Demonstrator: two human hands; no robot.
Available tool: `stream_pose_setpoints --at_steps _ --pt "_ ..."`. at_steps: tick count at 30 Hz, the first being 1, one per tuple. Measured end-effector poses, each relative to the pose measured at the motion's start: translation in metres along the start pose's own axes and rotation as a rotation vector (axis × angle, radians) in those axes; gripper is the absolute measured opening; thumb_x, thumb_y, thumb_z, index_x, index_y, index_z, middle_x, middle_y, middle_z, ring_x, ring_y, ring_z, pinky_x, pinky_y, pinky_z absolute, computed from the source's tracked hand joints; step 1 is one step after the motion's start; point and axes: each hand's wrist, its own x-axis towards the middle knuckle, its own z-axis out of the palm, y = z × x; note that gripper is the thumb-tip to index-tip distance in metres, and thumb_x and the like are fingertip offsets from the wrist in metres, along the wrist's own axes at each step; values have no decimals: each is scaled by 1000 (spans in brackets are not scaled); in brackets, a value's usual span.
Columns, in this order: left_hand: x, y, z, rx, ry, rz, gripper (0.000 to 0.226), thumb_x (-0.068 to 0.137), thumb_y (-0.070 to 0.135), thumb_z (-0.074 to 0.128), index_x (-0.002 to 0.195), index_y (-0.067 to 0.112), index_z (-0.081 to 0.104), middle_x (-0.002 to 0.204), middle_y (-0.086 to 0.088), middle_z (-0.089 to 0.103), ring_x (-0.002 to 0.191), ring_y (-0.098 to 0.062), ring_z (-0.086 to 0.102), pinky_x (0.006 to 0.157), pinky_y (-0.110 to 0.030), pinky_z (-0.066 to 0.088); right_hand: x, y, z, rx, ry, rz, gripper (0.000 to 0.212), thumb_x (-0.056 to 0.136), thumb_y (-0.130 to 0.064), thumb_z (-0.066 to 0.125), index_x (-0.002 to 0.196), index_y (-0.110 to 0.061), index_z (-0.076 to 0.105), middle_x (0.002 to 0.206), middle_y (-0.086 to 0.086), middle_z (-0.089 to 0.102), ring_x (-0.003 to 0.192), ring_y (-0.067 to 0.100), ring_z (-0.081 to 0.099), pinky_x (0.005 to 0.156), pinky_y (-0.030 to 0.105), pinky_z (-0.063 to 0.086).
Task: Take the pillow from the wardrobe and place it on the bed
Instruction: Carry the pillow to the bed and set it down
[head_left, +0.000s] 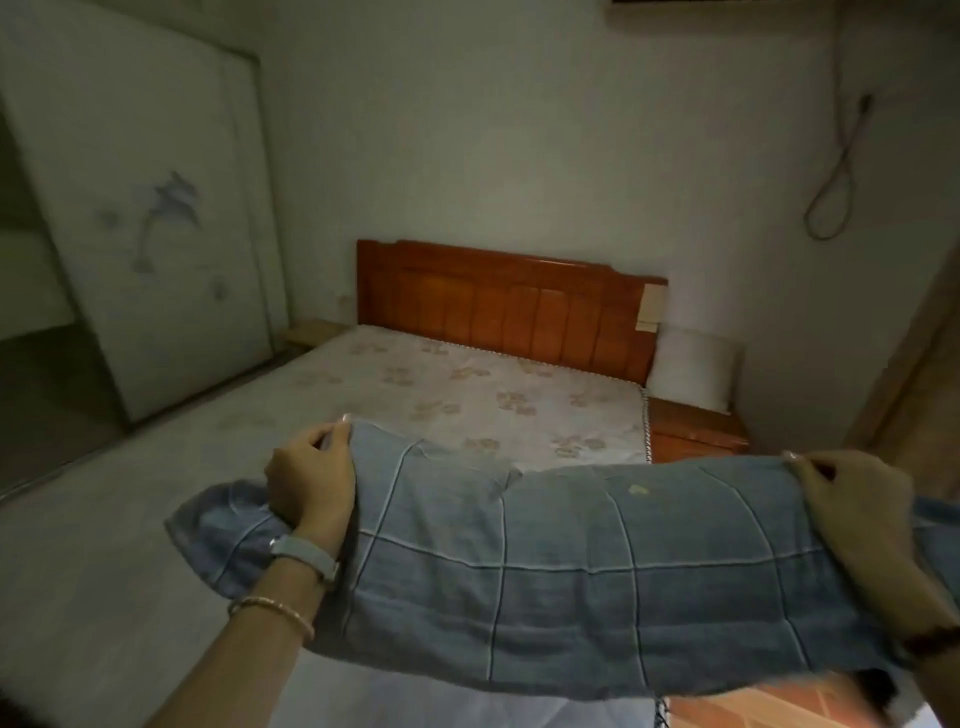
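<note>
A long blue pillow (561, 566) with thin pale check lines stretches across the lower half of the view, held in the air above the foot end of the bed (467, 395). My left hand (311, 475) grips its upper edge near the left end. My right hand (857, 499) grips the upper edge near the right end. The bed has a pale flowered mattress and a red-brown wooden headboard (509, 306) against the far wall. The wardrobe (150, 234), with a white sliding door bearing a grey flower print, stands to the left of the bed.
A white pillow (693, 374) leans on a red-brown nightstand (696, 431) right of the headboard. A small wooden shelf (311, 332) sits in the far left corner. A cable loop (831, 197) hangs on the right wall. A wooden door frame (914, 353) is at the right.
</note>
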Motion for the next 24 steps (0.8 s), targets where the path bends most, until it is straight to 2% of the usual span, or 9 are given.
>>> stream_pose_setpoints --at_steps 4,7,10,13,15,17,20,24 --pt "-16 -29 0 88 142 -52 29 91 30 64 79 5 74 81 -20 71 70 -27 53 64 -31 36 20 -3 68 150 -129 -61 21 86 -12 64 73 0 73 68 19 70 55 24 51 60 29 36" --pt "-40 -53 10 133 215 -113 30 90 30 65 83 2 75 85 -25 71 77 -37 62 65 -34 40 35 5 117 237 -219 -116 20 86 -10 64 72 2 72 65 18 68 56 26 53 60 30 38" --pt "-78 -79 26 206 323 -193 32 89 32 66 86 1 75 93 -28 71 82 -45 62 67 -35 40 49 18 168 292 -264 -191 17 85 -8 65 72 1 72 66 18 68 56 23 51 59 28 35" --pt "-121 -98 46 214 403 -296 32 89 31 66 66 10 69 78 -21 70 65 -34 54 62 -34 41 58 37 212 329 -342 -244 18 84 -8 65 72 3 72 69 20 68 58 28 57 59 33 45" --pt "-149 -103 58 228 468 -361 36 90 28 66 55 21 58 60 -6 59 55 -19 45 55 -31 37 61 47 238 331 -385 -284 17 84 -8 66 73 5 72 73 24 68 65 35 61 63 38 48" --pt "-172 -103 71 241 519 -413 44 91 25 66 50 25 50 53 9 46 53 -10 38 51 -25 32 67 52 258 344 -428 -311 18 84 -9 66 74 5 72 74 25 67 68 37 61 65 40 48" --pt "-195 -110 83 245 573 -462 44 91 23 65 50 27 50 53 11 45 53 -11 37 53 -24 30 71 54 284 351 -494 -359 21 87 -12 64 76 6 71 76 25 66 66 37 60 63 39 46" --pt "-222 -117 83 241 584 -486 23 93 27 63 75 14 71 71 -6 64 71 -29 57 67 -36 46 69 51 301 399 -537 -423 25 89 -12 61 79 8 72 77 27 67 66 39 61 63 40 50"
